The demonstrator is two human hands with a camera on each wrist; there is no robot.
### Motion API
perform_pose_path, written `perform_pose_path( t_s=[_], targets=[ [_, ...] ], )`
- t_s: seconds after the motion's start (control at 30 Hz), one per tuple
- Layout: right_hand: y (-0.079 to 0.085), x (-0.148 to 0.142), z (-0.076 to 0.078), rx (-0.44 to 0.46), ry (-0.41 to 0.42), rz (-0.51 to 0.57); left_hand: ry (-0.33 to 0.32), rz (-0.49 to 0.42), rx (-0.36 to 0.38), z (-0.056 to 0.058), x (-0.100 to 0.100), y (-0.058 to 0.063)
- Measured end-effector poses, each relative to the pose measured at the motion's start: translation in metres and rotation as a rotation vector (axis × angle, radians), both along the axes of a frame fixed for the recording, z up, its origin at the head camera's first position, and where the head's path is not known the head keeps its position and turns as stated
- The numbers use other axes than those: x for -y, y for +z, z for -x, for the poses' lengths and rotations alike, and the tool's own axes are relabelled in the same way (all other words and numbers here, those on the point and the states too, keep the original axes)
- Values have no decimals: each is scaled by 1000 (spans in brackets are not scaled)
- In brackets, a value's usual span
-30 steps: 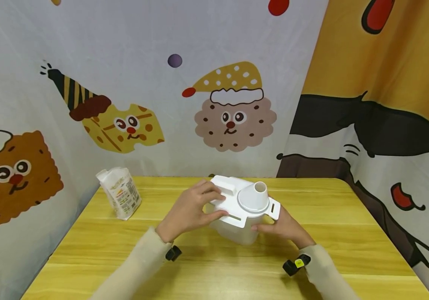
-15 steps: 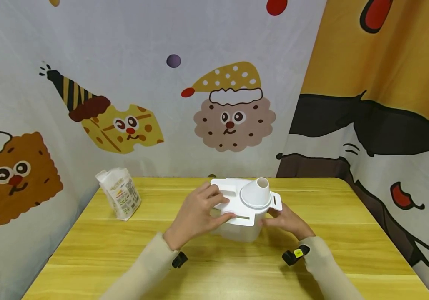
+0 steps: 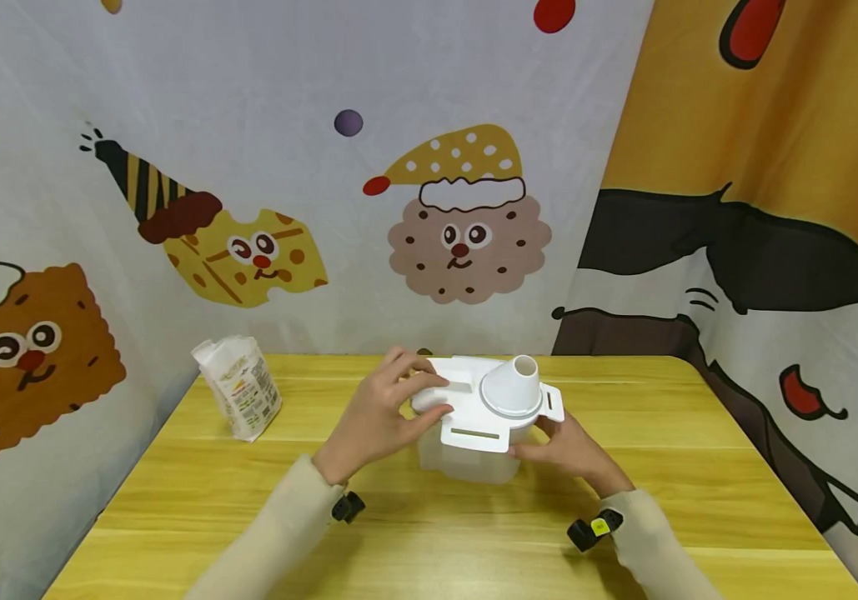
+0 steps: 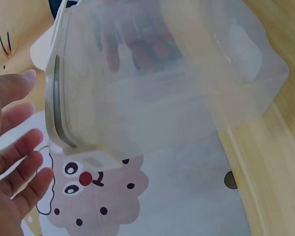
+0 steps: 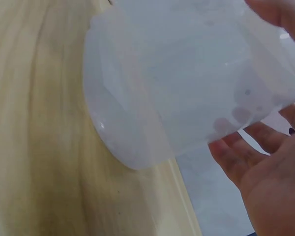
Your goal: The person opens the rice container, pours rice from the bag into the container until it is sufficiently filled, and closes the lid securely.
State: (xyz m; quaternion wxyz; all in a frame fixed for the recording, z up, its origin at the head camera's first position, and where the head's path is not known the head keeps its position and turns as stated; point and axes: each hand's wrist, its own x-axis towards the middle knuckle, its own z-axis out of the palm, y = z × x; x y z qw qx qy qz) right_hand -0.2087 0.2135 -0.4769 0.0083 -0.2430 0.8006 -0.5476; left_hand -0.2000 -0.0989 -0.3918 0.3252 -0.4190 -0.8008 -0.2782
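Observation:
A translucent plastic storage container (image 3: pixel 469 465) stands upright on the table under a white lid (image 3: pixel 466 417). A hollow white cone-shaped piece (image 3: pixel 513 390) rises from the lid's right half, and slotted tabs stick out at its edges. My left hand (image 3: pixel 378 410) is at the lid's left end, thumb and fingers spread apart. In the left wrist view, those fingers (image 4: pixel 20 147) hang loosely beside the lid with a gap between. My right hand (image 3: pixel 573 450) grips the container's right side, thumb at the front; the right wrist view has its fingers (image 5: pixel 236 152) against the see-through wall.
At the table's back left stands a white printed packet (image 3: pixel 241 390). The yellow wood-grain table (image 3: pixel 429 550) ends at a cartoon-printed cloth (image 3: pixel 323 325) behind it.
The container has turned slightly and shifted a little right since a second ago. My left hand first followed to the right, then drew back left off the lid's front edge. My right hand keeps its hold.

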Motion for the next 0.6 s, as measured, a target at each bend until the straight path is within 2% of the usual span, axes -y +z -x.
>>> perform_pose_path(
  t_s=[0.2,0.37,0.47,0.6],
  targets=[
    [0,4,-8,-21,-44,-14,28,55,117,7,4,2],
    [-1,5,-12,-15,-71,8,-4,80,233,13,6,0],
    [-1,6,-12,-9,-81,22,-23,71,262,15,7,-1],
    [1,6,-11,-12,-88,15,-15,55,258,16,6,1]
  ],
)
